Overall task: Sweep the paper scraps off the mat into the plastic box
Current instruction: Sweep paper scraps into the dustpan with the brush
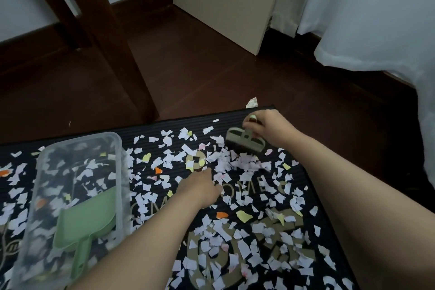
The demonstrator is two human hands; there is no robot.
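Observation:
A dark doormat with pale lettering lies on the floor, strewn with several white, pink, yellow and orange paper scraps. My right hand grips the handle of a small green brush whose bristles touch the mat near its far right corner. My left hand rests flat on the mat's middle, fingers pointing toward the scrap pile. A clear plastic box stands on the mat at left, with a green dustpan lying inside it.
Dark wooden floor surrounds the mat. A wooden furniture leg stands beyond the mat at left, a beige cabinet at the back, and a white curtain hangs at right. One scrap lies off the mat's far edge.

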